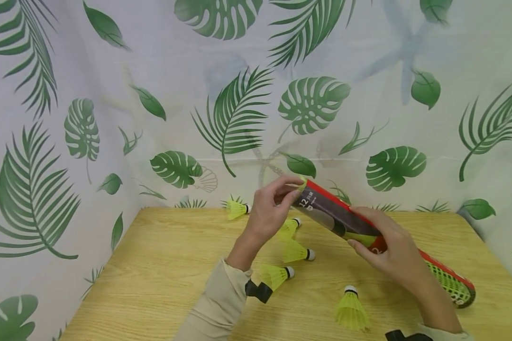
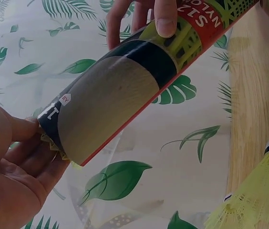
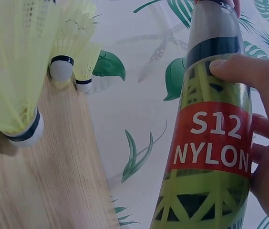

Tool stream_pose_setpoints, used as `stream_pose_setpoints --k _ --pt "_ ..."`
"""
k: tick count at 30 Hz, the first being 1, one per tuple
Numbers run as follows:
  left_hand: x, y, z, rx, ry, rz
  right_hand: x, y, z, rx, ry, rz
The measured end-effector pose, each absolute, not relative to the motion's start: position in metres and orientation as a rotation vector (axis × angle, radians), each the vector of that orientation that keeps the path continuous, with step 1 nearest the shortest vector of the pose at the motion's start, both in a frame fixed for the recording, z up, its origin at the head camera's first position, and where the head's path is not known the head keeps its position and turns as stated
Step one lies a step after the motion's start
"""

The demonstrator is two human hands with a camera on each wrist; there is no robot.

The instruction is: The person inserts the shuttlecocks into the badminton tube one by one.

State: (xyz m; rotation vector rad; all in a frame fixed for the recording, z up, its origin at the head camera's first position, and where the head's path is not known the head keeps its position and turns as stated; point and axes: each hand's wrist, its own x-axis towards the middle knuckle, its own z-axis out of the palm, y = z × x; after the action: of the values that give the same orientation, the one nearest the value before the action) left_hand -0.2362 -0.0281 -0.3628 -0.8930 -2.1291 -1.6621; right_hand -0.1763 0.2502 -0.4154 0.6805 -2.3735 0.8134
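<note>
Shuttlecock tube (image 1: 338, 219), a long, smooth, glossy cylinder, slanted over the right half of the tabletop (image 1: 166, 270), its upper end toward the back edge and its lower end toward the right edge; whether that low end touched the wood-grained surface could not be told. Red, grey and dark panels wrapped it, along with white "S12 NYLON" lettering and a green-and-black lattice pattern. The right hand (image 1: 392, 248) gripped the cylinder around its middle, thumb laid along one side. The left hand (image 1: 268, 212) pinched a jagged yellow-green skirt edge (image 2: 52, 144) at the round upper end. Lower down lay thin, netted, flared cones with rounded white bases and dark bands: one back shuttlecock (image 1: 236, 209) by the back edge, three middle shuttlecocks (image 1: 295, 251) loosely lined up, bases toward the right edge, and one front shuttlecock (image 1: 352, 311) nearer the front edge, its base facing the back edge. Behind the back edge rose a pale, leaf-printed sheet (image 1: 175, 128).
</note>
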Motion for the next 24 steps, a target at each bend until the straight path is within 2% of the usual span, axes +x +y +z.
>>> stream_pose_setpoints --k 24 --pt "-0.2356 -0.0250 -0.3718 -0.984 -2.138 -1.687 -0.1766 0.2516 -0.4159 0.684 -2.379 0.795"
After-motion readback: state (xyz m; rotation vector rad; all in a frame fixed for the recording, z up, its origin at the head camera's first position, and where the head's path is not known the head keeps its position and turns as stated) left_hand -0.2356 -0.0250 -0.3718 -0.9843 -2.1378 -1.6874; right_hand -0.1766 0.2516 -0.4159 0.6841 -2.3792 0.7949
